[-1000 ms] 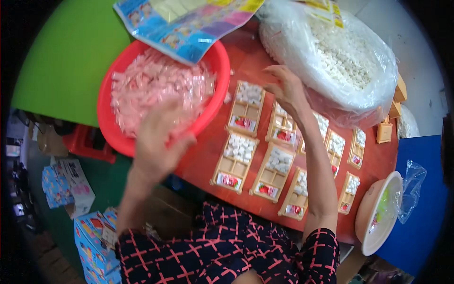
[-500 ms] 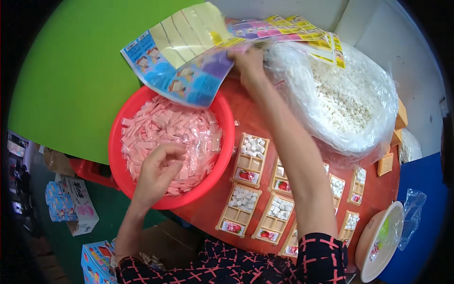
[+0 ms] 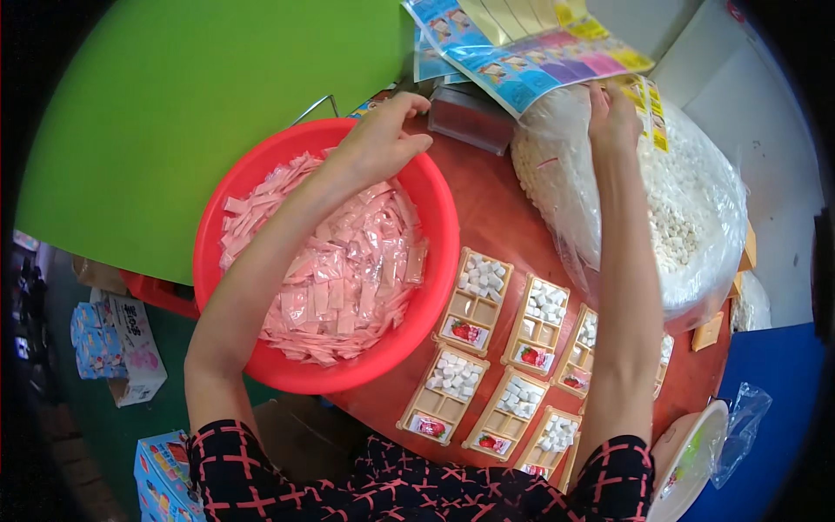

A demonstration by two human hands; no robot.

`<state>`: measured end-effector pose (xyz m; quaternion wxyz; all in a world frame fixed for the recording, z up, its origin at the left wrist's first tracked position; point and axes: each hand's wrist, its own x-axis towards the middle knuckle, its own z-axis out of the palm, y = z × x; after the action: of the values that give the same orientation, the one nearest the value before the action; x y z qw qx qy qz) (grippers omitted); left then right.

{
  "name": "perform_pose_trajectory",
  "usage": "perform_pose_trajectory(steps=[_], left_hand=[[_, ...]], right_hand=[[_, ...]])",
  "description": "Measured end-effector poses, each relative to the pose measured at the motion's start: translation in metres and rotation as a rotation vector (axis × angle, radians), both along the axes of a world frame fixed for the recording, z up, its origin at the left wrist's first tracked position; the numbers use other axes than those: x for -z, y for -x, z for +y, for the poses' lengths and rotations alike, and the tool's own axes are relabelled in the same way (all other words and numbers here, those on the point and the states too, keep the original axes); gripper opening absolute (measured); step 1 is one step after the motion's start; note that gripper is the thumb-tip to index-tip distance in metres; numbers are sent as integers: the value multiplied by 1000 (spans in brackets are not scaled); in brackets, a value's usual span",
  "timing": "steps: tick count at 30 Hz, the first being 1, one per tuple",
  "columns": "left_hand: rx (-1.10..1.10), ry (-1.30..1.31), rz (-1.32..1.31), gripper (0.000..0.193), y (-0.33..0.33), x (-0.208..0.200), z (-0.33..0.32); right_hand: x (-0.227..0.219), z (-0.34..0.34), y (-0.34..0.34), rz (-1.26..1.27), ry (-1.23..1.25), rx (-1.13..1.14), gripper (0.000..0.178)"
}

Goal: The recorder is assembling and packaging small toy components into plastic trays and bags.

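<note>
Tabletop [image 3: 487,191], red, beside green surface [image 3: 174,130], left fingers [image 3: 409,104] apart, right fingers [image 3: 598,101] around sheet [image 3: 557,66]

From the wearer's head at six o'clock, the nearby worktop [image 3: 497,193] is being viewed downward through a fisheye.

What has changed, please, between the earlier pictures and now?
The right hand took hold of the printed sheet and moved it rightward, from over the red basin toward the clear bag. The left hand moved forward, toward the basin's far rim. The trays look unchanged.
</note>
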<state>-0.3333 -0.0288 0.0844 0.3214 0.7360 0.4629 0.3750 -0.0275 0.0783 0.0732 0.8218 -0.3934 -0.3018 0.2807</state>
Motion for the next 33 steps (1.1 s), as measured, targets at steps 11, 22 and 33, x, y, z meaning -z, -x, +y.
perform_pose_trajectory(steps=[11,22,33], left_hand=[[102,-104,128,23,11,26,12],[133,-94,109,24,8,28,14],[-3,306,-302,50,-19,7,0]], right_hand=[[73,-45,124,-1771,168,250,53],[68,-45,125,-1779,521,47,38],[56,-97,108,-1074,477,130,34]])
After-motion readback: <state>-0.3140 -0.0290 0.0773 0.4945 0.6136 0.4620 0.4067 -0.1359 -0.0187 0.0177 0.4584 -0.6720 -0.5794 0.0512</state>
